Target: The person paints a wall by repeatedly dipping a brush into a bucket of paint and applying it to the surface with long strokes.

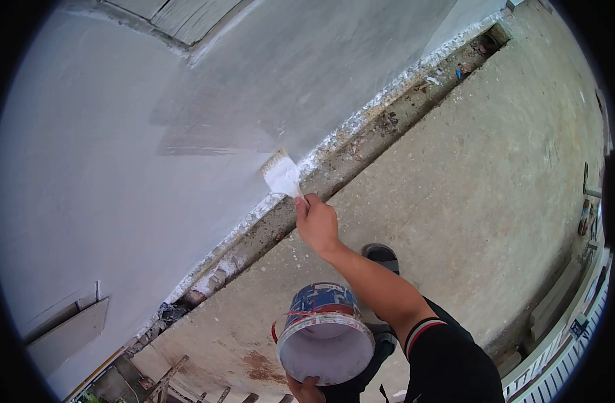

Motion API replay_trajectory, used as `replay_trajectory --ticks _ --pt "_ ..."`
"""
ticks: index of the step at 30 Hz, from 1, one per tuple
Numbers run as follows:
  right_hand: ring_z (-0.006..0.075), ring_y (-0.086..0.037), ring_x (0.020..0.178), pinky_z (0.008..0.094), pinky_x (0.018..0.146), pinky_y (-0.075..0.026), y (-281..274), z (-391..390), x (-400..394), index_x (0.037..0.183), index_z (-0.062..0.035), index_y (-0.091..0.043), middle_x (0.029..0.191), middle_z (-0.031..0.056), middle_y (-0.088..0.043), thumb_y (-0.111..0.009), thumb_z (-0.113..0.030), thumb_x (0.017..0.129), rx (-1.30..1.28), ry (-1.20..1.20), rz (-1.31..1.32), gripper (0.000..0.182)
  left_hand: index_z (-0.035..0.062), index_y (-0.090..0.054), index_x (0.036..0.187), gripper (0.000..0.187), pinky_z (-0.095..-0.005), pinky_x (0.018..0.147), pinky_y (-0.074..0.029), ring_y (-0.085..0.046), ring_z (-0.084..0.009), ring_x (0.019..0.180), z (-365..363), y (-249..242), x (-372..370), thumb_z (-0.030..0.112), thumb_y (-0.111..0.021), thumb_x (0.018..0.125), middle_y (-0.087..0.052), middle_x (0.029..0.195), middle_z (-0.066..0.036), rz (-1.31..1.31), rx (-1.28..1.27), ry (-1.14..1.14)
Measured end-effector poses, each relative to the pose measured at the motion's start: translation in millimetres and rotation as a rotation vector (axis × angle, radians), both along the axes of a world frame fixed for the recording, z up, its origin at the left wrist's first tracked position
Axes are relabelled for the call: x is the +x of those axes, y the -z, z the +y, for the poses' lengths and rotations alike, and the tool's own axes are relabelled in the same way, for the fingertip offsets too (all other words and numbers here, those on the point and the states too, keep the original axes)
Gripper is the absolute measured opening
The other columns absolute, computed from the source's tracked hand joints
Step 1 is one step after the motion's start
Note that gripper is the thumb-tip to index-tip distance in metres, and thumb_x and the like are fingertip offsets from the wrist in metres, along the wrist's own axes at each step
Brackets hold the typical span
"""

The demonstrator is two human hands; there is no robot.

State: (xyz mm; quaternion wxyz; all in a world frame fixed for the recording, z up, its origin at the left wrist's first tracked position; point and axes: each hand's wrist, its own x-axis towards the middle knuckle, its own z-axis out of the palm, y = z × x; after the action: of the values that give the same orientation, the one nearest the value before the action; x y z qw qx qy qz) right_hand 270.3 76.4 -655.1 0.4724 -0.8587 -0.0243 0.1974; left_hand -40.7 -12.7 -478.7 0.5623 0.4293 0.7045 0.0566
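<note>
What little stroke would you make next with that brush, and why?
Probably draw the brush along the bottom of the wall, just above the rough edge. The right hand holds its white-loaded bristles against the wall there, and a greyer patch sits just above. The left hand holds the paint bucket close below.

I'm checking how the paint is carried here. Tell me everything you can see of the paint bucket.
The paint bucket is a round tub with a blue printed outside, a red-and-white band near its rim and a thin red wire handle. It is tilted, its mouth facing the camera, showing white paint coating the inside. The left hand grips it from below at the lower rim, holding it above the concrete floor, beside the right forearm.
</note>
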Motion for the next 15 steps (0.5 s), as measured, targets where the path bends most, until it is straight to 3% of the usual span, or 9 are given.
replay_trajectory --ticks 6,11,15 --pt "0.0301 -0.049 0.041 0.0364 0.041 -0.037 -133 -9 3 0.08 -0.0004 -0.057 0.047 0.0147 -0.049 -0.053 -0.021 0.086 0.127 -0.018 -0.037 0.022 -0.001 -0.033 0.13 0.066 -0.0336 0.091 -0.033 -0.043 -0.0244 0.107 -4 -48 -44 0.017 -0.059 0.072 -0.045 0.122 -0.011 -0.017 0.0 0.125" --pt "0.0144 -0.041 0.038 0.0289 0.039 -0.032 -228 -23 4 0.085 -0.0001 -0.058 0.046 0.0086 -0.044 -0.054 -0.021 0.087 0.232 -0.021 -0.13 0.021 0.0011 -0.033 0.131 0.067 -0.0346 0.093 -0.033 -0.043 -0.0261 0.111 -6 -92 -61 0.016 -0.058 0.071 -0.042 0.126 -0.013 -0.127 -0.092 0.04" --pt "0.0043 -0.036 0.043 0.0241 0.039 -0.028 -242 -38 -6 0.087 -0.0001 -0.058 0.048 0.001 -0.042 -0.054 -0.019 0.088 0.418 0.001 -0.19 0.019 0.0016 -0.03 0.133 0.07 -0.0345 0.093 -0.034 -0.042 -0.0279 0.113 -6 -129 -50 0.017 -0.057 0.071 -0.041 0.129 -0.015 -0.126 -0.093 0.055"
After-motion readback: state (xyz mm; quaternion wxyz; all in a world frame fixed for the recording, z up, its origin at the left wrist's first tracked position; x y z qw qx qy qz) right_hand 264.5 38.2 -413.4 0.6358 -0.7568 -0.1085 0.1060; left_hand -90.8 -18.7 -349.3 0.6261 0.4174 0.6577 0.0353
